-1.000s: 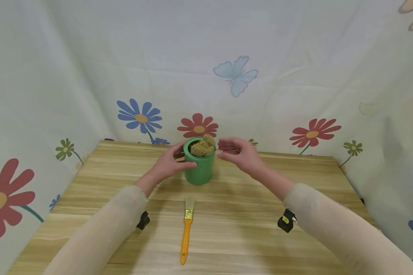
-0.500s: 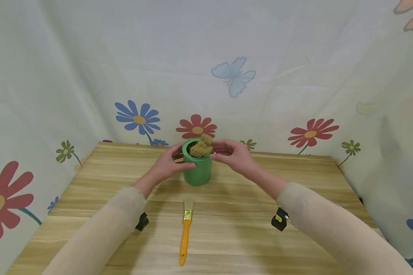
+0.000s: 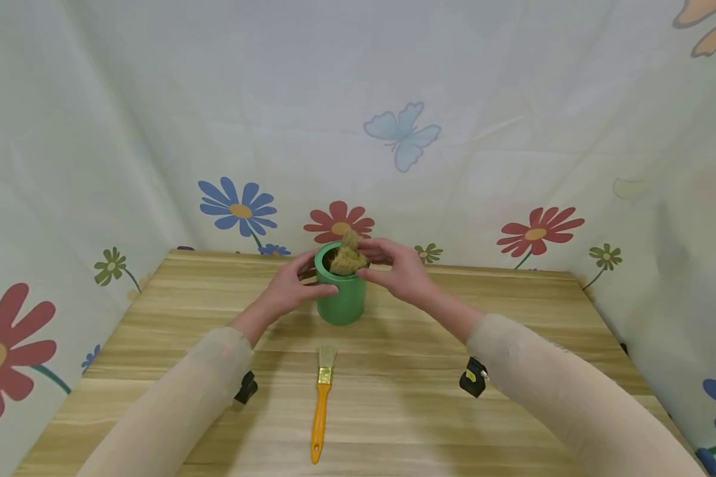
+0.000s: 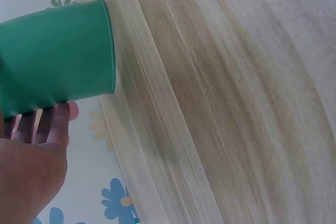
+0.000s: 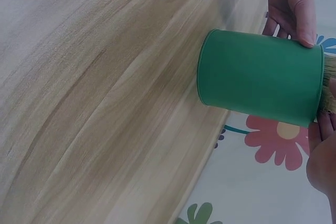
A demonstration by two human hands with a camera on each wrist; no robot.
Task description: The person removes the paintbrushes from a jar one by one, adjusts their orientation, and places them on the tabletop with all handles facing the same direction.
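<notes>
Brushes [image 3: 347, 255] stand bristles-up in green cup [image 3: 341, 298] at desk [image 3: 155, 318] rear; one orange-handled brush [image 3: 320, 411] lies outside. Left hand [image 3: 286, 288] curls round cup wall; right hand [image 3: 394, 268] pinches bristle tuft at rim. Judged: work partway.

The head camera is looking forward and down from above the person's forearms, taking in the whole wooden counter [image 3: 513, 331] and the flower-printed backdrop [image 3: 155, 99] behind it. The left wrist camera is sitting close and low, looking along the counter [image 4: 236, 103] at the side of the green cup [image 4: 52, 61]. The right wrist camera is looking in from the opposite side, just as near. All three views are sharing that cup [image 3: 340, 301] [image 5: 260, 77] and the boards around it.
</notes>
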